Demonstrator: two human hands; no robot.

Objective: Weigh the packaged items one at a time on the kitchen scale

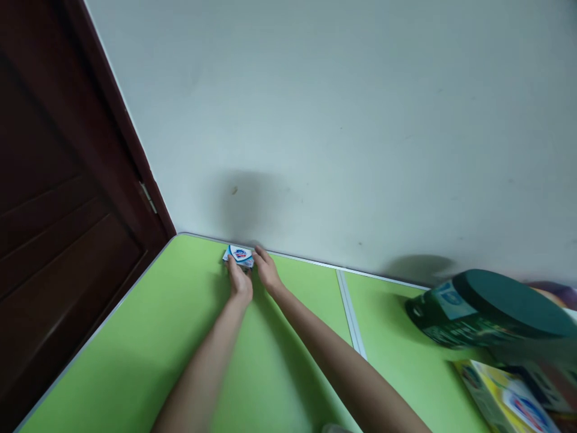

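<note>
A small white and blue soap box (241, 254) with a blue and red shield logo is at the back edge of the green table, close to the wall. My left hand (240, 282) is closed on it from the near side, the thumb lying over its front and the other fingers mostly hidden. At the right end of the box is my right hand (267, 270), its fingers stretched out and pointing away from me. Whether these fingertips press on the box or only rest beside it, I cannot tell.
The green tabletop (180, 313) has a metal seam (349, 307) across it and meets a pale wall (338, 120). On the right lie a dark green tub (478, 307) and a blurred yellow box (505, 397). A dark wooden door (67, 210) borders the left side.
</note>
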